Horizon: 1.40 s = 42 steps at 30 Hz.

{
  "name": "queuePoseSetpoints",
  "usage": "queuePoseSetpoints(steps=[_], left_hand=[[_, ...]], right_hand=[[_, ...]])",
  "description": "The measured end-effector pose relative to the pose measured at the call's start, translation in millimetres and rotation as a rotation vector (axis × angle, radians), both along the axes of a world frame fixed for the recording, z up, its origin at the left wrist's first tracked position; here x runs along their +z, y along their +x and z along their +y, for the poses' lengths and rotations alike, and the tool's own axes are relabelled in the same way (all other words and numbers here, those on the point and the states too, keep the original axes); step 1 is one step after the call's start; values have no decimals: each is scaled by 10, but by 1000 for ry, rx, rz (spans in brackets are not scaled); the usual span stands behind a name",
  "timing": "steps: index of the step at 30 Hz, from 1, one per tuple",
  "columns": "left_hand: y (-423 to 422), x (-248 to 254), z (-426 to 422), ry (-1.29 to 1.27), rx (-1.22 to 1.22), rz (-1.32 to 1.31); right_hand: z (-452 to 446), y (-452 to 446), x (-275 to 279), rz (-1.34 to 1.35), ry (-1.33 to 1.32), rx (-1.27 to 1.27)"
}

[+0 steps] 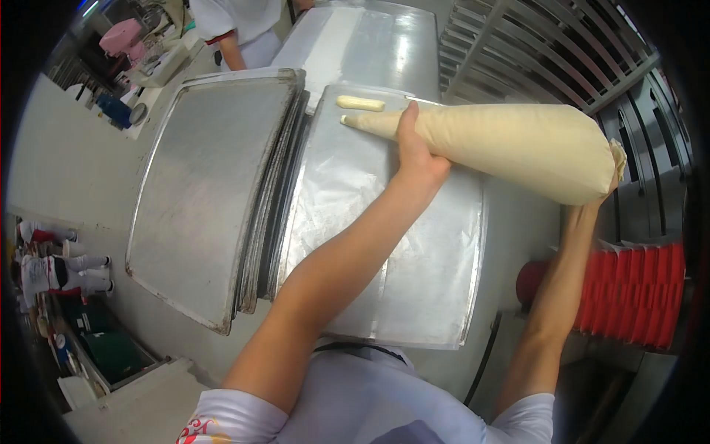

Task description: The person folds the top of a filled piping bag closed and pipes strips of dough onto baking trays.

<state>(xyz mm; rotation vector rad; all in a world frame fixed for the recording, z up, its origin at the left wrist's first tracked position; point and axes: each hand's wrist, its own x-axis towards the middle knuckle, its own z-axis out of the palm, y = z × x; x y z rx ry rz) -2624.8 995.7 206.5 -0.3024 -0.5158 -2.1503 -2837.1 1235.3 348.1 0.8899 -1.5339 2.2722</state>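
Observation:
A large cream-coloured piping bag (518, 144) lies across my view, its narrow tip pointing left. Wrapped round the bag near that tip is my left hand (421, 152), thumb on top. My right hand (611, 186) is at the gathered back end of the bag, its fingers mostly hidden behind the cloth. A bit of pale dough or batter shows at the nozzle (346, 120), low over the lined baking tray (414, 281). One pale piped strip (360, 103) lies along the tray's far edge, just beyond the nozzle.
To the left stands a stack of metal trays (207, 177). Red stacked crates (629, 296) are at right, below a metal rack (532, 59). A co-worker (240, 29) stands at the far side, near a pink mixer (124, 41). Other people (63, 274) are at far left.

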Motion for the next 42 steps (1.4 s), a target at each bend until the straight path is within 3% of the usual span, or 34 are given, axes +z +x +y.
queuePoseSetpoints(steps=[3,6,12,20,21,23,26,29,35,42], left_hand=[[140,195,19,253,-100,-106],[223,368,45,504,-196,-189],[106,609,244,704,-291,-236],[63,821,489,659,-349,-192],[178,979,478,616,-318,-213],[225,911,459,581,-273,-236],[358,761,395,598,-248,-242],[532,663,334,628,-221,-259],[592,600,327,681,-210,-276],[361,686,607,757,-265,-284]], right_hand=[[9,-195,-124,477,342,-265],[23,-274,-113,682,491,-389],[272,-298,-49,742,535,-419],[924,-481,117,607,437,-411],[1008,-418,177,708,471,-438],[898,-204,310,1365,920,-756],[359,207,345,1378,647,-920],[231,-253,264,1646,196,-766],[91,184,61,1058,454,-568],[561,-91,89,807,549,-410]])
